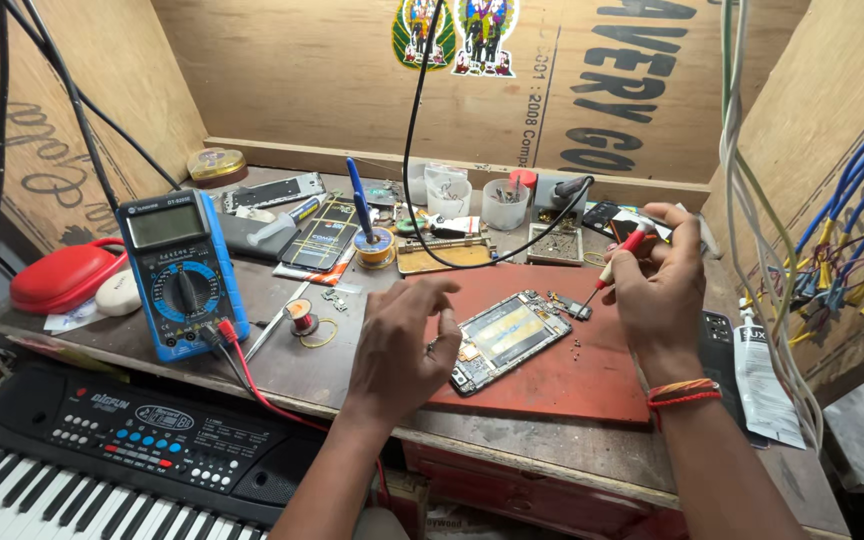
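Opened phone (pixel 508 340), back off, circuit boards exposed, red mat (pixel 552 380)

head cam, looks down and fwd, close over workbench (pixel 352 370), one view only

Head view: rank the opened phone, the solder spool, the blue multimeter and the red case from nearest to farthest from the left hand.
1. Opened phone, just right of the left hand.
2. Solder spool, to its left.
3. Blue multimeter, farther left.
4. Red case, at the bench's left edge.
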